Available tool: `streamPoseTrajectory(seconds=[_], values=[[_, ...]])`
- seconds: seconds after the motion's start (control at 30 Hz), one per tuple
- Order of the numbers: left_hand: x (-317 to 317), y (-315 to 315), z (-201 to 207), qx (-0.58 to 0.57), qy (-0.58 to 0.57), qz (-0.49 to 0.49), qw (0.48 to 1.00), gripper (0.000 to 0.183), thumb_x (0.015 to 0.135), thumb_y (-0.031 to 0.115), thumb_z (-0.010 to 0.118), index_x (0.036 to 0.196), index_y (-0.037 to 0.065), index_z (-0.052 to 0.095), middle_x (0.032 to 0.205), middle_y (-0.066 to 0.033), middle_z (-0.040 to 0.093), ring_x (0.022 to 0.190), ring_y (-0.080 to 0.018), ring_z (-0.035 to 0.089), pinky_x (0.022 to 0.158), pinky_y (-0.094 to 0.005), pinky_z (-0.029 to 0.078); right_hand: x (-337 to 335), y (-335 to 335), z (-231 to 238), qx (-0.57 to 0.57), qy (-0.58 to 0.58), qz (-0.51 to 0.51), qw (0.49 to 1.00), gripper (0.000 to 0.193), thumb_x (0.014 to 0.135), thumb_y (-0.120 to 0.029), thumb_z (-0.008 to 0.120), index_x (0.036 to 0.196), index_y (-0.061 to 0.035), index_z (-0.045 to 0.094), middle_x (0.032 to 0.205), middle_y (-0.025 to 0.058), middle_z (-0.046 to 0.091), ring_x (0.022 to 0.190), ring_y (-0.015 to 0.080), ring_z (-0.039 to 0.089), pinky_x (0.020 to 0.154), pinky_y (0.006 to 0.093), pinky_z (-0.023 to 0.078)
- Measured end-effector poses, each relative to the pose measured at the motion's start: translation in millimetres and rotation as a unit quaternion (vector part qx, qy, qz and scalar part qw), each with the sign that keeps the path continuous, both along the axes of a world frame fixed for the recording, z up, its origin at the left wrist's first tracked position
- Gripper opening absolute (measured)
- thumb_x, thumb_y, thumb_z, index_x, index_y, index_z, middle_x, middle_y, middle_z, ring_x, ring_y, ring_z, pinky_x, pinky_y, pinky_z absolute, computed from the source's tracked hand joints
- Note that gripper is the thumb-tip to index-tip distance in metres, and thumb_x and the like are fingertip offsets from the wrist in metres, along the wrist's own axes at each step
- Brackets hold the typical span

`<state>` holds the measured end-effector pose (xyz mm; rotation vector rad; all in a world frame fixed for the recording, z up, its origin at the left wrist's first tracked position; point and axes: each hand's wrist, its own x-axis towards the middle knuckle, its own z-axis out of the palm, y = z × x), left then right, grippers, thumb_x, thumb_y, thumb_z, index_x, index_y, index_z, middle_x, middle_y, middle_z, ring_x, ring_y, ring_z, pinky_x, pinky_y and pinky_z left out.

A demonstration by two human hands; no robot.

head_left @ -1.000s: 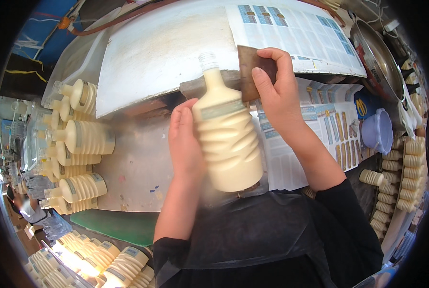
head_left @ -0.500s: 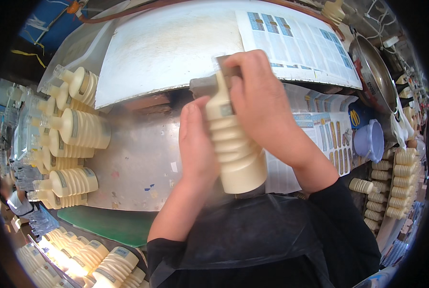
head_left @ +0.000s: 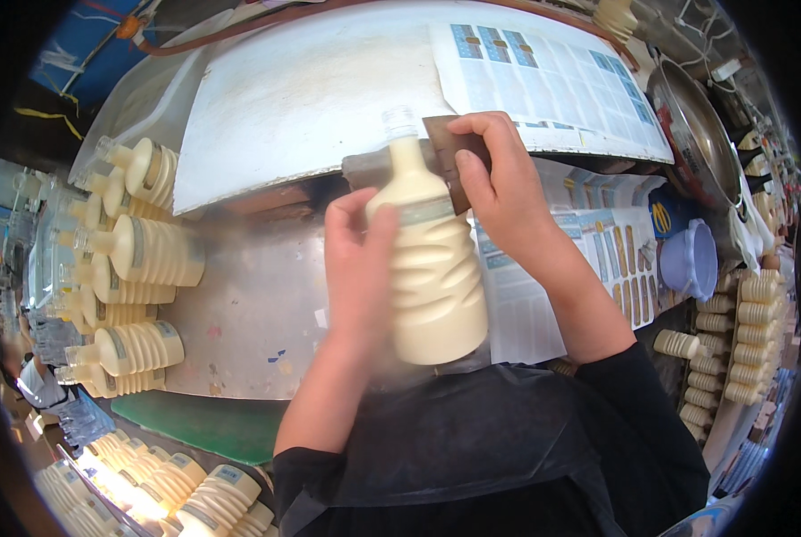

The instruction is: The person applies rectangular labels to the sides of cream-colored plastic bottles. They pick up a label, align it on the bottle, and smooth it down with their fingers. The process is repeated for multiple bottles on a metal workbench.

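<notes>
A cream, ribbed bottle [head_left: 438,322] with a clear threaded neck stands out in front of me, its neck pointing away. A pale printed label [head_left: 425,211] runs across its shoulder. My left hand [head_left: 357,268], partly smeared by motion, holds the bottle's left side with thumb and fingers around the shoulder. Pinched in my right hand [head_left: 508,188] is a flat brown scraper-like piece [head_left: 445,154], close beside the right of the neck and shoulder. Behind the neck lies a grey block [head_left: 364,170] at the white board's edge.
Several similar bottles [head_left: 158,249] lie at the left of the metal table [head_left: 239,304]. Label sheets [head_left: 588,259] spread on the right, more on the white board [head_left: 311,80]. A lilac bucket [head_left: 689,259] and a large metal pan [head_left: 700,134] stand at the far right.
The bottle has turned so its label band faces up more broadly. My right hand and the brown piece have moved right, off the neck. The left hand has shifted slightly left and down.
</notes>
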<state>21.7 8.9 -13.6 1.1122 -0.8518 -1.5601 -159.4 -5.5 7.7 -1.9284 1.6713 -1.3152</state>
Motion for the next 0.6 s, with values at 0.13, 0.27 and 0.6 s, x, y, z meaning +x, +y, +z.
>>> streamPoseTrajectory(seconds=[0.13,0.27,0.6], values=[[0.8,-0.3,-1.6,0.006,0.033,0.003,0.999,0.028,0.104,0.014,0.06,0.129,0.004,0.052,0.124,-0.0082,0.059,0.11,-0.0137,0.057,0.096,-0.0311,0.05,-13.8,0.0,-28.8,-0.033,-0.037,-0.015,0.999,0.027,0.095,-0.005,0.055,0.121,-0.0034,0.055,0.119,0.0168,0.055,0.11,0.036,0.058,0.097,0.0418,0.048],[4.6,-0.8,-9.3,0.003,0.053,0.01,0.999,0.023,0.107,0.015,0.055,0.127,0.004,0.053,0.122,-0.0079,0.059,0.109,-0.0134,0.058,0.096,-0.0317,0.05,-13.2,-2.1,-31.6,-0.072,-0.036,-0.016,0.997,0.028,0.093,-0.004,0.056,0.121,-0.0034,0.055,0.12,0.0168,0.055,0.112,0.0351,0.058,0.098,0.0403,0.047],[-4.4,7.3,17.6,0.062,0.105,0.035,0.992,0.033,0.112,0.028,0.04,0.125,0.004,0.058,0.112,-0.0075,0.065,0.105,-0.0176,0.062,0.096,-0.0353,0.051,24.0,2.8,14.6,0.012,-0.087,0.001,0.996,0.027,0.096,-0.004,0.049,0.122,-0.0006,0.053,0.121,0.0207,0.054,0.11,0.0389,0.058,0.097,0.0457,0.047]])
